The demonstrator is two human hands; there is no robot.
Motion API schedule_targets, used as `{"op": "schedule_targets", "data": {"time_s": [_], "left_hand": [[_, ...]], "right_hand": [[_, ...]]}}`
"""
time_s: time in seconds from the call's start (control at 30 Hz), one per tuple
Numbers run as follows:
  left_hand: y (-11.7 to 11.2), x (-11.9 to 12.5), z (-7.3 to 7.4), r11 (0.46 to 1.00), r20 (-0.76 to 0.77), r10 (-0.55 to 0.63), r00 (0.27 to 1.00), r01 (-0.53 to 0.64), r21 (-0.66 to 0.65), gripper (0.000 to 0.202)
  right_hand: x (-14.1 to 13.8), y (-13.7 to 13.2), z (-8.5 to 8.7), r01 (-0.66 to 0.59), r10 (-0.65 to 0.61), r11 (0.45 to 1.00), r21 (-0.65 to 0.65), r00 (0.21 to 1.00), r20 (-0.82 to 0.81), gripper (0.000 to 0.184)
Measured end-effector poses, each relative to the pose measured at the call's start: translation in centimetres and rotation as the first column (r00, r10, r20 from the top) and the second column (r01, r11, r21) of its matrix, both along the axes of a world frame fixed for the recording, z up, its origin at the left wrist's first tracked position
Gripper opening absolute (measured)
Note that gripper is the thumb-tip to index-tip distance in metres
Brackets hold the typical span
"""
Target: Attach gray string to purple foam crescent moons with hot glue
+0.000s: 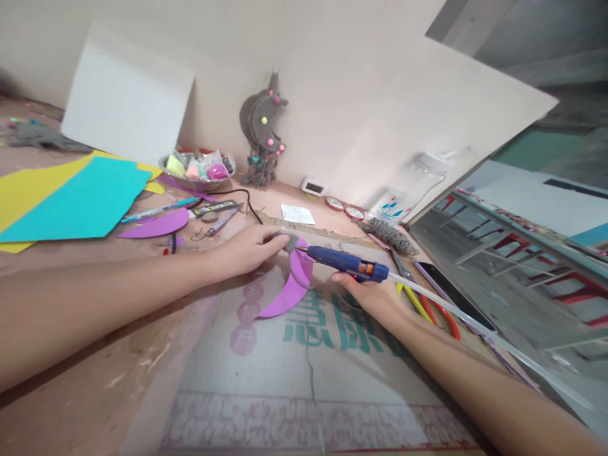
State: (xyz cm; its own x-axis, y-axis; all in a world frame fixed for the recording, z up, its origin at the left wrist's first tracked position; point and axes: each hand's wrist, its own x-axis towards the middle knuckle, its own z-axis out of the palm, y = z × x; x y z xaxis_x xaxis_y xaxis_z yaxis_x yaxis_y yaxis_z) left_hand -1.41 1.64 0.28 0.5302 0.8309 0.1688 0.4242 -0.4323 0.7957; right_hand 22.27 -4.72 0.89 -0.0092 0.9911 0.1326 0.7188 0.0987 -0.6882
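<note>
My left hand (254, 247) pinches a purple crescent cutout (292, 288) near its upper end, where a grey piece of cord or felt (291, 242) lies along it. My right hand (368, 294) is closed around the grip of a blue hot glue gun (349, 261). The nozzle points left and meets, or nearly meets, the crescent's top by my left fingertips. A long clear glue stick (441, 294) sticks out of the gun's back. Beneath both hands lies a printed board (228, 373) with green and red characters.
Yellow and turquoise sheets (80, 199), a pen and a purple offcut (156, 223) lie left. At the back are a bowl of clay packets (197, 171), a grey moon ornament (263, 126), a small clock (314, 185) and a bottle (408, 187). Pliers (430, 307) and a phone (453, 294) lie right.
</note>
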Motion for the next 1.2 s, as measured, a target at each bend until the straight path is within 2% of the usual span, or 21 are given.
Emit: {"op": "schedule_targets", "data": {"time_s": [0.47, 0.83, 1.2], "left_hand": [[-0.28, 0.03, 0.21, 1.0, -0.022, 0.013, 1.0, -0.012, 0.006, 0.029], [-0.26, 0.02, 0.06, 1.0, -0.006, -0.012, 1.0, 0.012, -0.018, 0.03], [-0.55, 0.12, 0.33, 0.999, -0.036, -0.01, 0.999, 0.011, 0.036, 0.029]], "right_hand": [[-0.07, -0.16, 0.21, 0.003, -0.004, 1.0, -0.022, 0.999, -0.048, 0.022], [0.25, 0.52, -0.15, 0.013, -0.011, 0.999, 0.041, 0.998, -0.058, 0.023], [0.44, 0.55, -0.46, 0.038, -0.035, 0.995, 0.093, 0.999, -0.03, 0.024]]}}
